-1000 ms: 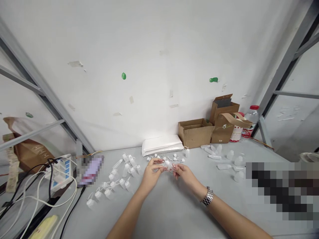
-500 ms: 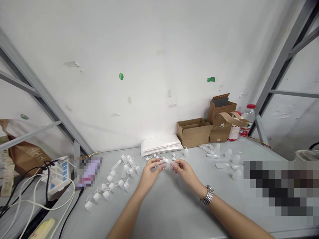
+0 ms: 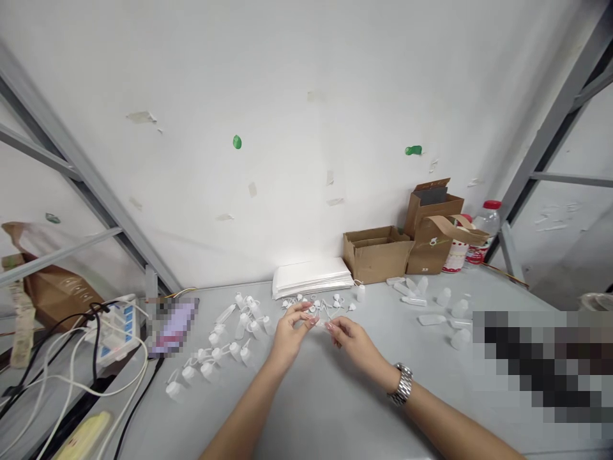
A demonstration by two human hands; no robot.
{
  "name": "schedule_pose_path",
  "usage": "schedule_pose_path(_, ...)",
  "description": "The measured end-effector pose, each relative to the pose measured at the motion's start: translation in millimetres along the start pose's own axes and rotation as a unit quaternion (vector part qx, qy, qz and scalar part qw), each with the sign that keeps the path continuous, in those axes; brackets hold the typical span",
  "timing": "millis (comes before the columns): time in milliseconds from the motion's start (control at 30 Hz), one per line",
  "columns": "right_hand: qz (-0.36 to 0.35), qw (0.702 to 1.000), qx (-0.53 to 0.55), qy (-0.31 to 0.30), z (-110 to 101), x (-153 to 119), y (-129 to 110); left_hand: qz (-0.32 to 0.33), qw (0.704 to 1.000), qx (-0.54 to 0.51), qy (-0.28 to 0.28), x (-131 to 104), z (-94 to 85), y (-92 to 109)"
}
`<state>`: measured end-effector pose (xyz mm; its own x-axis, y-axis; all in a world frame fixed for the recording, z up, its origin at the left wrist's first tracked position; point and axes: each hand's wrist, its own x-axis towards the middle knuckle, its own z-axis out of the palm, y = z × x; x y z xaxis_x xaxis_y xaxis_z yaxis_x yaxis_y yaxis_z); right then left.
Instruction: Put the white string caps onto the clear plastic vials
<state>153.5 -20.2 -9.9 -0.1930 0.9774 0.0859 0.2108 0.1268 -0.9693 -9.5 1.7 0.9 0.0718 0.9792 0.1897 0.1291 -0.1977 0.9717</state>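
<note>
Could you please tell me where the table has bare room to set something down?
Bare table shows between the forearms, and between the right hand and the bottles at right. It is crowded among the capped bottles at left and the caps before the white stack.

The hands (image 3: 287, 337) partly cover the translucent piece (image 3: 322, 323) between them; its exact shape is too small to resolve. Pixelation obscures the purple object (image 3: 173, 327). The bottom edge cuts off the yellow item (image 3: 85, 436) and both forearms (image 3: 244, 412).
</note>
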Motion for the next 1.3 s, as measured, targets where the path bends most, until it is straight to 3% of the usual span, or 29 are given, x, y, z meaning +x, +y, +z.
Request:
schedule_pose_path(100, 0.037, 0.995, 0.075, -0.054, -1, 4, 3, 0.007, 1.000, -0.009, 0.005, -1, 3.4, 2)
schedule_pose_path(200, 0.026, 0.992, 0.117, -0.032, -1, 6, 3, -0.045, 0.991, -0.126, 0.019, -2, 8.4, 2)
schedule_pose_path(333, -0.012, 0.995, 0.083, 0.045, -1, 5, 1, -0.152, 0.921, -0.357, 0.023, 1, 6.7, 1)
schedule_pose_path(467, -0.024, 0.998, 0.028, 0.057, -1, 1, -3, -0.178, 0.877, -0.443, 0.056, 6, -1.7, 0)
schedule_pose_path(667, -0.041, 0.996, -0.052, 0.064, 1, -2, -5, -0.174, 0.883, -0.432, 0.063, 8, -3.2, -4)
schedule_pose_path(967, -0.052, 0.992, -0.077, 0.080, 4, -3, 2, -0.198, 0.884, -0.416, 0.078, 8, -0.9, -9)
schedule_pose_path(1300, -0.059, 0.988, -0.120, 0.076, 4, -4, 4, -0.172, 0.912, -0.373, 0.012, 5, 4.1, -8)
